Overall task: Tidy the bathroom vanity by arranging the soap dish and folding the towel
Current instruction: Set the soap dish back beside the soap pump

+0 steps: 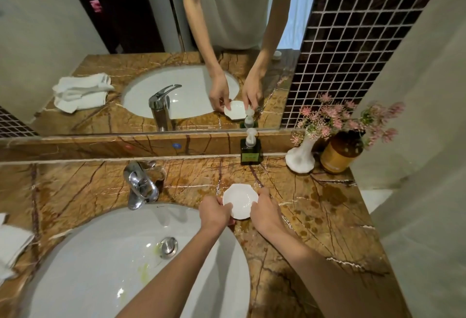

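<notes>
Both hands, left (215,213) and right (264,210), hold the white soap dish (240,200) in a two-sided grip on the marble surface (315,216) beside the basin (100,254); placing it appears underway, with the towel (11,244) at far left unfolded, likely next.

Between the fingers (227,208), a glossy white ceramic soap dish (240,200). Beyond the fingertips, polished brown veined marble counter (315,206). Left of them, shiny chrome faucet (141,186) and soft white cloth towel (12,244).

White soap dish (240,200) upright on counter; rumpled towel (11,244) far left.
</notes>
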`<state>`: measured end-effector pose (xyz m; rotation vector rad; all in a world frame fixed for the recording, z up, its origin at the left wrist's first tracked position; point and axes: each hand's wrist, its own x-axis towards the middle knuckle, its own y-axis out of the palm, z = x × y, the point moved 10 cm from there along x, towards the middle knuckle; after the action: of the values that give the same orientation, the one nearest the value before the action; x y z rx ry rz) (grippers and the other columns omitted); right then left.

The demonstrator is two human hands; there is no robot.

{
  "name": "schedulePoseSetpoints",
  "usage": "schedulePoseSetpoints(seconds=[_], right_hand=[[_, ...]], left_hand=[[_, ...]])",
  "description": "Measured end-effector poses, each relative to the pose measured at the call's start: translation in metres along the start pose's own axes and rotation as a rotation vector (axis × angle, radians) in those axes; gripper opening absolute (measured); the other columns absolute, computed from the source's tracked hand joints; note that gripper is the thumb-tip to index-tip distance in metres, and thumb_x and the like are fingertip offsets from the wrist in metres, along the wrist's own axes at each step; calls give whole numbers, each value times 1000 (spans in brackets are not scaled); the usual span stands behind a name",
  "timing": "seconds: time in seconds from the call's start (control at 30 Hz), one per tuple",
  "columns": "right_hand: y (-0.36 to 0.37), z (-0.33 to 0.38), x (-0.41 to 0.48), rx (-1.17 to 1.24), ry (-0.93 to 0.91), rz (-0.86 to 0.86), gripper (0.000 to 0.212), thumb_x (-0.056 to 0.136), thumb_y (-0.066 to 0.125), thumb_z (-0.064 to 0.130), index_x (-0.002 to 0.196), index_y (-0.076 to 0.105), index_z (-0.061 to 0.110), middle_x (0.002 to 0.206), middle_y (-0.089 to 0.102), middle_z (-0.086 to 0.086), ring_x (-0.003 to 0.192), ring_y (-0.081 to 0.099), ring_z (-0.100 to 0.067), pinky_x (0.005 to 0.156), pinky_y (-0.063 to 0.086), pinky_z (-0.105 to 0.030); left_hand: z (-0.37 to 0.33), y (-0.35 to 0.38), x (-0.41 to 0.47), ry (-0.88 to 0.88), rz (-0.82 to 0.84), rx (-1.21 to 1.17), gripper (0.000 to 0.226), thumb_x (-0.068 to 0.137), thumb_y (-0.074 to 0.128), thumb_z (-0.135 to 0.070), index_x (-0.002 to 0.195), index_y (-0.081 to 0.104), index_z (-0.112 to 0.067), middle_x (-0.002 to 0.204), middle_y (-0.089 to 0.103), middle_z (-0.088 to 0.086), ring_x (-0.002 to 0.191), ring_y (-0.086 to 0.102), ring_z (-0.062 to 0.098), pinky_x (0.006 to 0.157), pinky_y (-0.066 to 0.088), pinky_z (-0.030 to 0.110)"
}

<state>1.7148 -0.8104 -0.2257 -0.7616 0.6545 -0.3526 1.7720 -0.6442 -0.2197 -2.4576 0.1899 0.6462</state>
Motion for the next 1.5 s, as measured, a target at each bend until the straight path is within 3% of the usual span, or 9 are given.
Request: schedulePoseSetpoints(seconds=[0.3, 0.47, 0.6, 0.7, 0.8, 0.9, 1.0, 1.3, 1.5], right_hand=[[2, -2, 4, -13, 12, -24, 32, 95, 42, 11, 126, 38, 12, 108, 60, -17, 88, 59, -30, 71, 53, -41], [0, 0, 1, 23, -37, -45, 26, 97, 46, 19, 123, 42, 12, 101, 61, -11, 77, 48, -22, 64, 40, -33], [-5, -2, -10, 75, -28, -83, 38, 96, 48, 20, 133, 41, 15, 117, 62, -14, 95, 58, -29, 75, 47, -37], [-10, -5, -27, 81, -60, -136, 37, 96, 50, 19, 132, 44, 16, 120, 62, -10, 106, 58, -26, 83, 49, -39], [-14, -7, -49, 19, -143, -187, 40, 96, 49, 21, 135, 42, 20, 119, 60, -4, 101, 54, -19, 76, 44, -33], [-18, -8, -67, -80, -222, -220, 38, 95, 50, 25, 132, 44, 20, 123, 57, -1, 108, 53, -18, 89, 44, -33], [-20, -8, -89, -138, -306, -213, 39, 96, 48, 33, 133, 43, 20, 129, 55, -1, 114, 51, -17, 99, 43, -36], [-41, -43, -157, -381, -412, -157, 61, 95, 48, 33, 150, 23, 21, 154, 33, -10, 142, 26, -27, 120, 16, -41], [-69, -97, -212, -334, -384, -190, 51, 95, 49, 24, 144, 34, 23, 148, 41, -10, 136, 36, -29, 115, 29, -44]], left_hand=[[-2, 0, -2, 60, -10, 20, 24, 83, 63, -1, 62, 50, -3, 69, 63, 16, 53, 70, 30, 52, 60, 41], [-1, 2, -3, 78, 35, -12, 21, 82, 66, -3, 63, 56, -1, 57, 57, 7, 55, 70, 31, 59, 61, 46], [0, -4, -7, 111, 51, -3, 13, 83, 64, -6, 72, 63, 0, 57, 61, 8, 59, 70, 31, 65, 61, 48], [-5, -17, -13, 231, 11, 66, 19, 89, 57, -13, 69, 58, -15, 70, 65, 10, 69, 68, 33, 68, 59, 47], [-21, -25, -34, 532, -43, 330, 15, 91, 51, -22, 98, 63, -15, 94, 62, 2, 86, 58, 21, 74, 49, 34], [-23, -11, -56, 742, 26, 554, 39, 92, 48, -30, 128, 54, -16, 125, 57, 6, 116, 51, 23, 97, 42, 36], [-14, 2, -71, 811, 83, 753, 52, 91, 43, -39, 140, 40, -20, 151, 37, 8, 139, 29, 25, 115, 23, 44], [0, 32, -144, 940, 120, 916, 60, 90, 38, -45, 145, 32, -21, 159, 19, 9, 146, 15, 27, 117, 15, 42], [-3, 65, -226, 1005, 120, 883, 58, 92, 34, -44, 146, 30, -21, 158, 22, 7, 146, 14, 24, 118, 15, 42]])
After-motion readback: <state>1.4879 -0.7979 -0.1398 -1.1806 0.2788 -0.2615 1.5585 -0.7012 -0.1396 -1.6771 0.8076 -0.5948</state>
